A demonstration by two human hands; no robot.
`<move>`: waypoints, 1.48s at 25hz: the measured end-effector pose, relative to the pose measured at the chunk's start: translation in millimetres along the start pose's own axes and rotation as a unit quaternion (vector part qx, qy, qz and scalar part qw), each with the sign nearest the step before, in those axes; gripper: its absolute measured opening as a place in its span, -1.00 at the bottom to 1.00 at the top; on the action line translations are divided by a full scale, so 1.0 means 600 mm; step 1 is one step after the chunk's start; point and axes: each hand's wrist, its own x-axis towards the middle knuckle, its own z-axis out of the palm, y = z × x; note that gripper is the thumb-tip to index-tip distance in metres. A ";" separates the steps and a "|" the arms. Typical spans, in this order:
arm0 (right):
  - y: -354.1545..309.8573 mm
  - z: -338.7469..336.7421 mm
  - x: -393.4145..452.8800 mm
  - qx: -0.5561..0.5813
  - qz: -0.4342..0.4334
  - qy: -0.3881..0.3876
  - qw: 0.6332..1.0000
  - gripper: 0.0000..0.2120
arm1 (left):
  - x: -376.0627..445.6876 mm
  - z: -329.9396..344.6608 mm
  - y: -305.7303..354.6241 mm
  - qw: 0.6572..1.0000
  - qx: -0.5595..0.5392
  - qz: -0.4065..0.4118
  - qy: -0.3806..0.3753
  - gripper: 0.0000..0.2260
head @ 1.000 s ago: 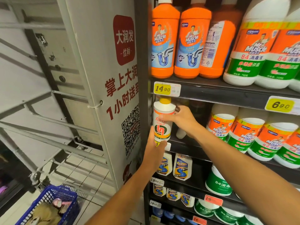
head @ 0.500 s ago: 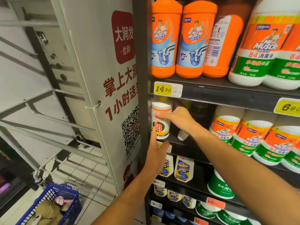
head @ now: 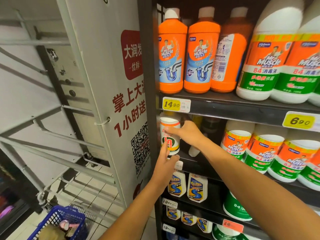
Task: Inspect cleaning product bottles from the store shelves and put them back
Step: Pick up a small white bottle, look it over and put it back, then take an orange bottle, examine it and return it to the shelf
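A white drain-cleaner bottle [head: 174, 142] with a yellow cap and a red-and-green label stands upright at the far left of the second shelf [head: 204, 172], its top tucked under the shelf above. My right hand [head: 188, 134] grips its upper part, thumb across the front and fingers hidden behind it. Lower down, my left hand [head: 164, 168] reaches up, its straight fingers touching the bottom of the label.
Orange Mr Muscle bottles [head: 171, 56] and big white disinfectant bottles [head: 271, 58] fill the top shelf. More white bottles [head: 263, 149] stand right of my arm. Smaller bottles [head: 196, 186] sit below. A white sign panel [head: 121, 101] flanks the rack; a blue basket [head: 58, 222] is on the floor.
The bottle went from in front of the shelf edge back onto the second shelf. My left hand slid off its body down to its lower edge. The view moved closer.
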 end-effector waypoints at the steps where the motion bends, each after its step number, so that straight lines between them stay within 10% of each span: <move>1: -0.005 -0.005 -0.006 -0.001 -0.009 -0.008 1.000 -0.85 | -0.003 -0.002 0.006 1.000 0.005 0.001 -0.002 -0.43; 10: -0.058 -0.076 -0.097 -0.034 -0.060 -0.056 0.996 -0.49 | -0.014 -0.008 0.080 0.996 0.012 0.084 0.003 -0.51; 14: -0.102 -0.113 -0.149 -0.064 -0.073 -0.103 0.990 -0.62 | -0.024 -0.002 0.125 0.990 0.012 0.138 -0.008 -0.59; 18: -0.221 -0.154 -0.136 -0.019 -0.205 0.015 0.978 -0.85 | -0.022 -0.010 0.222 0.975 -0.033 0.217 0.032 -0.70; 22: -0.340 -0.166 -0.063 -0.109 -0.290 0.158 0.938 -0.65 | -0.012 -0.041 0.322 0.962 -0.046 0.253 0.097 -0.80; 37: -0.392 -0.146 0.035 -0.274 -0.241 0.131 0.922 -0.16 | 0.011 -0.119 0.352 0.972 -0.009 0.204 0.120 -0.85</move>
